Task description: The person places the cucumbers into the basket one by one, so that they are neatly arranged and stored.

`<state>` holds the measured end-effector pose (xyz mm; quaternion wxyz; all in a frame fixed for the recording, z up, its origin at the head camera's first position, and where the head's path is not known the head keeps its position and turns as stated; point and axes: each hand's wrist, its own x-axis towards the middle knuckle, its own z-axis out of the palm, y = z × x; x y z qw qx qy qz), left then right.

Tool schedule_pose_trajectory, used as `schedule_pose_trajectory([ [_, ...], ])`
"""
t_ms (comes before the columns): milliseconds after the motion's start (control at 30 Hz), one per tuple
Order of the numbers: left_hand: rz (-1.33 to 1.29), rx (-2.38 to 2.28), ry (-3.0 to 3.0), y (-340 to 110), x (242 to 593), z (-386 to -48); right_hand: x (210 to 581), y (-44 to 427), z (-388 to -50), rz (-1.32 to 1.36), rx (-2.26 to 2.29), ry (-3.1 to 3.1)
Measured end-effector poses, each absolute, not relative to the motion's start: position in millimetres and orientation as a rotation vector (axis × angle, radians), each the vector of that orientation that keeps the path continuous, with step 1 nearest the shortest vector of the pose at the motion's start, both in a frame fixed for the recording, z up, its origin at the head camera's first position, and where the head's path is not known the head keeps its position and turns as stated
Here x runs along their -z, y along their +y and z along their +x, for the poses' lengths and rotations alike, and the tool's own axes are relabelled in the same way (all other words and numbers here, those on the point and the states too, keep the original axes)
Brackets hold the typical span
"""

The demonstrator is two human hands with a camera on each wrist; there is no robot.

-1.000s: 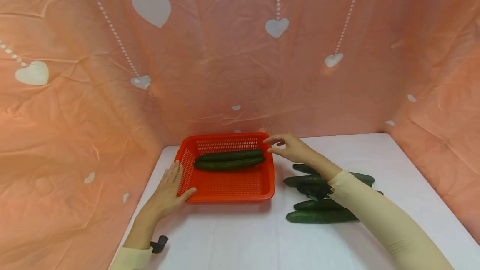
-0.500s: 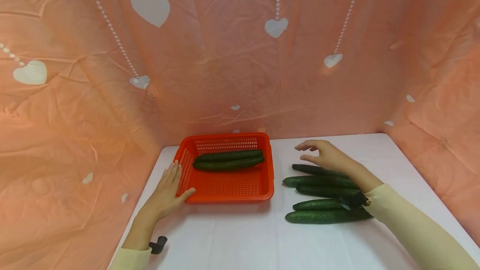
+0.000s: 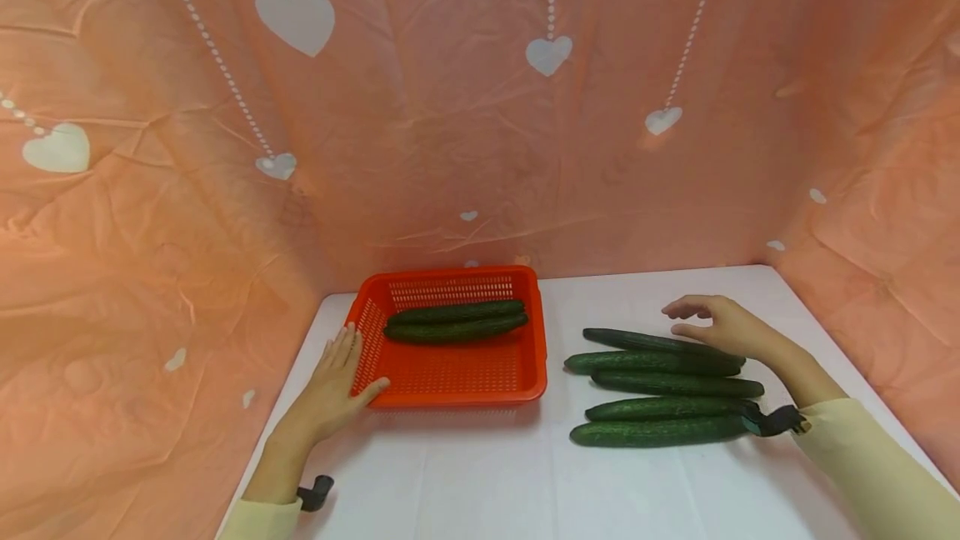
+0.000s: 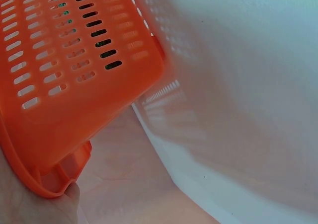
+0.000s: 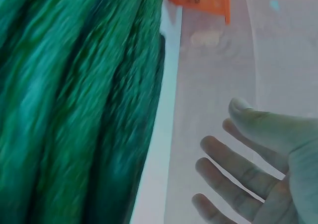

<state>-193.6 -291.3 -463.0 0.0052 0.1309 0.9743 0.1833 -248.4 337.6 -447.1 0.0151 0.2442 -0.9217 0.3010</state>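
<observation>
Two dark green cucumbers lie side by side in the back half of an orange-red plastic basket. My left hand rests on the basket's left rim, fingers straight and thumb spread toward the front corner. In the left wrist view part of this hand shows at the basket's edge. To the right of the basket several more cucumbers lie roughly parallel on the white table. Over their far end hovers my right hand, holding nothing. The right wrist view shows its fingers spread and loosely bent, apart from the cucumbers.
A white cloth covers the table. Behind and at both sides hangs a pink-orange curtain with white hearts. Black straps are on both wrists, the right one near the cucumbers' right ends.
My right hand has moved away from the basket's right rim, rightward over the loose cucumbers, uncovering more of them. The left hand and the basket have stayed in place.
</observation>
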Motion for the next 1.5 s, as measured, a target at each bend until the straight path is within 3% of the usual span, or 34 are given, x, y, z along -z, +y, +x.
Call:
schedule_pose_trajectory([
  [600, 0.422, -0.566, 3.059, -293, 465, -196, 481, 399, -229, 0.602, -1.025, -3.012],
  [1067, 0.414, -0.556, 3.066, -293, 465, -195, 495, 405, -230, 0.479, -1.124, -3.062],
  [1500, 0.415, -0.562, 3.062, -292, 464, -195, 503, 408, -235, 0.58, -1.043, -2.996],
])
